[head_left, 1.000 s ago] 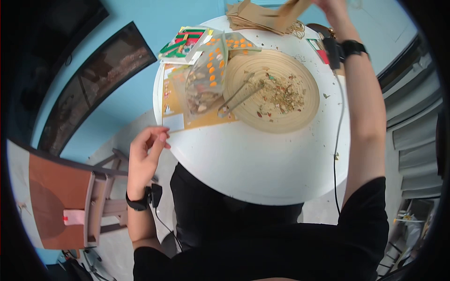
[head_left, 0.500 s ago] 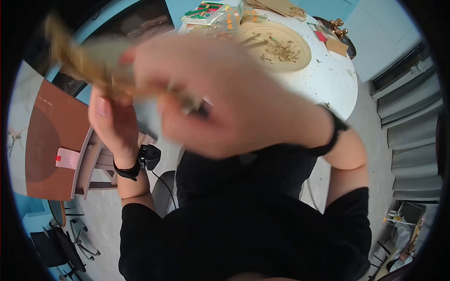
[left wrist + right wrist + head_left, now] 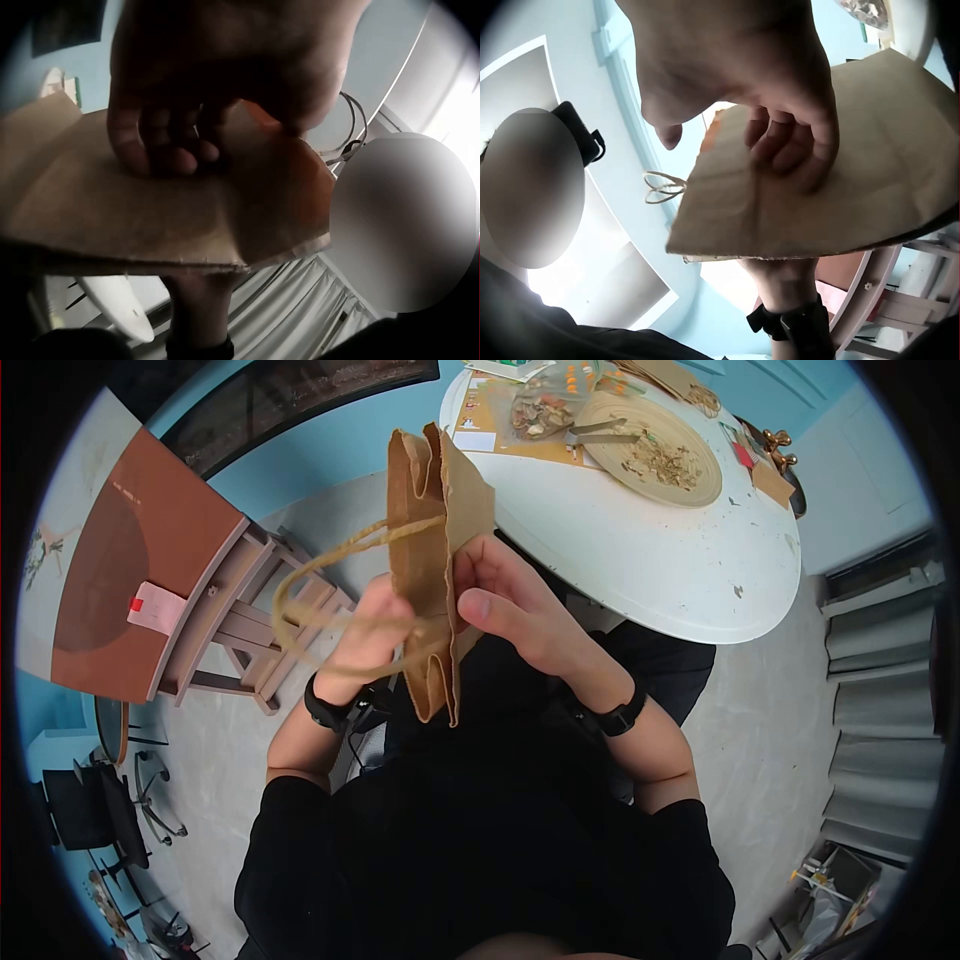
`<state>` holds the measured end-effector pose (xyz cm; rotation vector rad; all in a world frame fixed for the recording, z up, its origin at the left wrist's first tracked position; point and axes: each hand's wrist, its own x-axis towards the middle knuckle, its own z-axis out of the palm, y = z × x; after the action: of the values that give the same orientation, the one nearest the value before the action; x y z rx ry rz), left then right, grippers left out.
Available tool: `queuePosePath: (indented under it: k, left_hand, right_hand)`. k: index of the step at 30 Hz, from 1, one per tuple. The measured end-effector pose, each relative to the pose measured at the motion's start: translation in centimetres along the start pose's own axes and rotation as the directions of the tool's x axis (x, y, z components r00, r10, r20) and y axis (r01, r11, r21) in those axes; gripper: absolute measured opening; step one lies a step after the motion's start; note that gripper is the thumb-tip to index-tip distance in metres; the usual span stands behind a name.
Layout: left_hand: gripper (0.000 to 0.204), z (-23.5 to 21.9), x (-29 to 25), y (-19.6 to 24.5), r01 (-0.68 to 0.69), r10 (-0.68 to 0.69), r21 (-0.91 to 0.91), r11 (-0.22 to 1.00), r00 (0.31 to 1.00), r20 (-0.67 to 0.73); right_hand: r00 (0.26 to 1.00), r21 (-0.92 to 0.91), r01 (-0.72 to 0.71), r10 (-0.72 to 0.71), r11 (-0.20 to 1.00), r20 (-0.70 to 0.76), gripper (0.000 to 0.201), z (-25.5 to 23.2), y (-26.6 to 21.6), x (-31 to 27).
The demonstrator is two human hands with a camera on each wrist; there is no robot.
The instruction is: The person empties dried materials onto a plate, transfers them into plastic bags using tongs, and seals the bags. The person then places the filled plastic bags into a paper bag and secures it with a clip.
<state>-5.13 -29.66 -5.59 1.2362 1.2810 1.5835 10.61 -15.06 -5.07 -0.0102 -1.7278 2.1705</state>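
Note:
A brown kraft paper bag with twisted rope handles is held up between both hands, its folded mouth turned toward the head camera. My left hand holds the bag's left side, partly behind the blurred handles. In the left wrist view its curled fingers rest against a broad paper face. On the opposite side my right hand holds the bag, thumb close to the mouth's edge. The right wrist view shows bent fingers touching the other face, with the thumb apart from them.
Behind the bag, a white round table carries a woven round tray with dried bits and tongs. Clear bags of dried material and stacked paper bags lie beyond. A low wooden stool stands at the left.
The right hand has brought the paper bag from the table's far side back to the body, swinging past the left. Now both hands hold it, and the view has turned leftward.

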Motion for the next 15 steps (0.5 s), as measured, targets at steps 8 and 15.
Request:
queuePosePath:
  k: [8, 15]
  left_hand:
    - [0.032, -1.0, 2.0, 1.8, 0.112, -0.122, 0.187, 0.976, 0.992, 0.042]
    - [0.037, -3.4, 2.4, 6.1, 0.290, -0.273, 0.346, 0.892, 0.957, -0.100]
  right_hand:
    - [0.984, -0.456, -0.114, 0.036, 0.883, -0.177, 0.035, -0.5, -5.0, 0.5]
    - [0.978, -0.726, -0.020, -0.138, 0.687, -0.159, 0.024, -1.7, -6.9, -0.1]
